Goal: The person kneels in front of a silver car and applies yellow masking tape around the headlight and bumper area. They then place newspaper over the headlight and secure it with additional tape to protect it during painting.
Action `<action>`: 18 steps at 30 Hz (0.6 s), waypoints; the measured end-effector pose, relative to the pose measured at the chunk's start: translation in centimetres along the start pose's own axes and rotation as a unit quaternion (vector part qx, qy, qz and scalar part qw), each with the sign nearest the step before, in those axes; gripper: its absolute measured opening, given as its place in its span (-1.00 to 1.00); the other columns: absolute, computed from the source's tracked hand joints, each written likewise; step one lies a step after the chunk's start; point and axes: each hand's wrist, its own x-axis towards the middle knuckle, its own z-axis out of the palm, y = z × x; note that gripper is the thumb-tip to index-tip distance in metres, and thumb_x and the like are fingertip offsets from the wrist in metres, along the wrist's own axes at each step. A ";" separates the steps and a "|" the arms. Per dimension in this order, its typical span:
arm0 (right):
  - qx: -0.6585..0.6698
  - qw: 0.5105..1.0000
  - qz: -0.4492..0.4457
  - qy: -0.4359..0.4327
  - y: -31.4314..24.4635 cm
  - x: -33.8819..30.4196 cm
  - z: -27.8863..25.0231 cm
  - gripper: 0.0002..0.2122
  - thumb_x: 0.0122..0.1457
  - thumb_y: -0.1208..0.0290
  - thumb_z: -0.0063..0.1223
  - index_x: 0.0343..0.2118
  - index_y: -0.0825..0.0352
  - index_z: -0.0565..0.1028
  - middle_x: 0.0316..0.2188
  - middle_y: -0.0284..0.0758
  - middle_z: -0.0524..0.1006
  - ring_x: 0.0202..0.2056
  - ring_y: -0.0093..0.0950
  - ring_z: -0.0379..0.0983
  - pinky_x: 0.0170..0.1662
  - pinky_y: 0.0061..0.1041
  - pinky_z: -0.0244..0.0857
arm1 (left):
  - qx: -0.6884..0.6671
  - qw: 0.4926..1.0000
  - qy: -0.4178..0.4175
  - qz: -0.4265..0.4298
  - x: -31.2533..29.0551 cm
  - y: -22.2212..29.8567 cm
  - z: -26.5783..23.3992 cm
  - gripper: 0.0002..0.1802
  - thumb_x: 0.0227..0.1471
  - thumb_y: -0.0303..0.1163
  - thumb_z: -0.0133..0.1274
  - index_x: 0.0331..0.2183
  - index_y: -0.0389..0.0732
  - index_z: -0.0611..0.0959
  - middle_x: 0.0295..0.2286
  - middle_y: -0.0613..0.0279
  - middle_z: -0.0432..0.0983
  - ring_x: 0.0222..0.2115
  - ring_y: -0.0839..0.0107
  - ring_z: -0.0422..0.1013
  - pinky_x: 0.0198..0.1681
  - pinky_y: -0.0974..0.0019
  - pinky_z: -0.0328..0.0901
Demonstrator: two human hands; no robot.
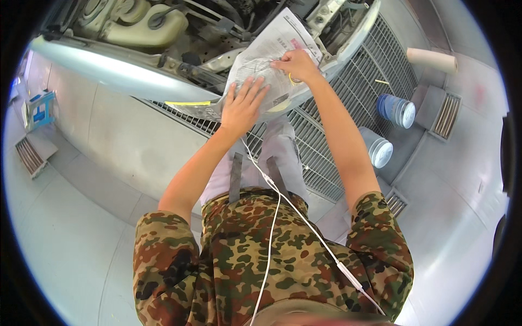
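Showing just beneath the curled right hand is a curved yellow edge, too small for its kind to be told. To the left of the flattened left hand, a straight yellow strip lies along the pale, bowed vehicle panel. A white cable hangs on the person's side of both hands, over the camouflage shirt. Beyond the hands lies the engine bay, with a cream-coloured reservoir to their far left. A metal grating extends below and to the right of the hands; farther right are two bucket-shaped containers, then a pale roll. Well apart on the left is a blue stand. The printed paper sheet lies directly under both hands, reaching past them over the engine bay and partly hiding it. The left hand rests palm down on it, fingers spread and pointing away. The right hand bends inward, thumb and forefinger together at the sheet's surface; whether they pinch the paper cannot be told. Both bare forearms reach forward, converging on the sheet.
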 end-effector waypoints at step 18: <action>0.523 0.534 -0.554 -0.368 -17.5 -28.9 -3.2 -0.85 0.30 0.51 0.23 -0.18 0.48 0.69 -0.26 -0.20 0.70 -0.63 -0.53 0.46 -0.63 -0.58 0.21 | -0.048 0.998 -0.010 0.033 -0.7 -1.1 -1.1 -0.27 0.07 -0.33 0.22 0.29 0.05 0.48 0.43 0.22 0.13 0.45 0.18 0.04 0.45 -0.11 -0.02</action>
